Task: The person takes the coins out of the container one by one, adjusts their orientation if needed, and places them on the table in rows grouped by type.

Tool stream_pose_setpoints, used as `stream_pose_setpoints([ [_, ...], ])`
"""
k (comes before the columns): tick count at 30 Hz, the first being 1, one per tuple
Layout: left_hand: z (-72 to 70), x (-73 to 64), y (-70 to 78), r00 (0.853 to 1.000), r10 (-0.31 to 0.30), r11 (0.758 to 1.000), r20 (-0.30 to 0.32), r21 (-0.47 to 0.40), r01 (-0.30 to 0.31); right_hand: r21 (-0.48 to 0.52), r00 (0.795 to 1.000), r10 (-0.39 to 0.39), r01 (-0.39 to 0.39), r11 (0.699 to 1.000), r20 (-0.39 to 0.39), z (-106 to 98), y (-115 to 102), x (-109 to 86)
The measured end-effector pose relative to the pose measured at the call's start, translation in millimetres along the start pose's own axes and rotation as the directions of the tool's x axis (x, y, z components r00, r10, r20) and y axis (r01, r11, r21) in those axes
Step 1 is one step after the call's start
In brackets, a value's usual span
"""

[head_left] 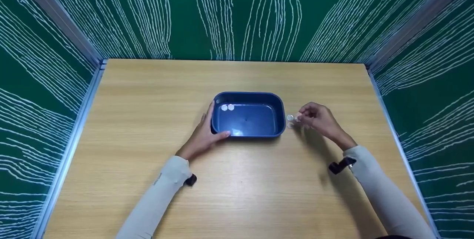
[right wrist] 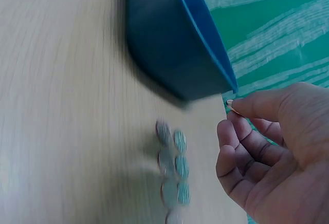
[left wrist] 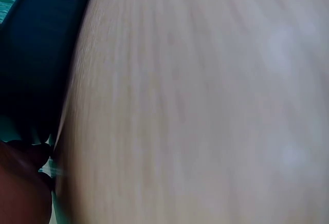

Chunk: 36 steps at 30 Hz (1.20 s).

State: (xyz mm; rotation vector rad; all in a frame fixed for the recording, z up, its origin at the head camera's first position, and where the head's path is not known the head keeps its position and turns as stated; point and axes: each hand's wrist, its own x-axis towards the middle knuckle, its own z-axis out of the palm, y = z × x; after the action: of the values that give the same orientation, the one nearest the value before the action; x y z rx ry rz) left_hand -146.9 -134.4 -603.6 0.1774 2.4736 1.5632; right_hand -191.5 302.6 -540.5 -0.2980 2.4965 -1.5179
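Note:
My left hand (head_left: 203,134) grips a dark blue plastic tub (head_left: 247,134) at its left end, fingers along the outer wall and thumb over the front rim. In the left wrist view, part of that hand (left wrist: 23,183) shows beside the dark tub wall (left wrist: 41,44). Between thumb and fingertips, my right hand (head_left: 321,121) pinches a coin (right wrist: 232,106), just right of the tub. Below this hand, several silvery coins (right wrist: 168,190) lie in two rows on the table. Inside the tub, coins (head_left: 227,107) sit near the back left corner.
The light wooden table (head_left: 237,194) carries the tub near its middle. Green panels (head_left: 185,16) with white wavy lines stand behind it and at both sides, with grey metal posts (head_left: 63,20) at the corners. Each wrist wears a dark strapped device (head_left: 341,165).

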Motion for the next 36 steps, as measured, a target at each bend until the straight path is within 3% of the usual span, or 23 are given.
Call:
stream_pose_setpoints([
  [9, -0.4, -0.6, 0.7, 1.000, -0.003, 1.000, 0.003, -0.003, 0.003, -0.071, 0.992, 0.072, -0.079, 0.994, -0.100, -24.6, 30.8, -10.4],
  [20, 0.0, -0.2, 0.0, 1.000, 0.002, 1.000, 0.004, -0.005, -0.002, -0.103, 0.980, 0.161, -0.173, 0.979, -0.120, -38.8, 55.6, -27.4],
  [30, -1.4, -0.2, 0.3, 1.000, -0.002, 1.000, -0.001, -0.021, 0.002, -0.136, 0.973, 0.164, -0.187, 0.973, -0.162, -40.9, 62.9, -35.7],
  [36, -1.8, -0.3, -0.1, 1.000, -0.004, 1.000, 0.005, 0.004, 0.004, -0.189, 0.976, 0.128, -0.161, 0.969, -0.179, -38.8, 67.1, -35.8],
])
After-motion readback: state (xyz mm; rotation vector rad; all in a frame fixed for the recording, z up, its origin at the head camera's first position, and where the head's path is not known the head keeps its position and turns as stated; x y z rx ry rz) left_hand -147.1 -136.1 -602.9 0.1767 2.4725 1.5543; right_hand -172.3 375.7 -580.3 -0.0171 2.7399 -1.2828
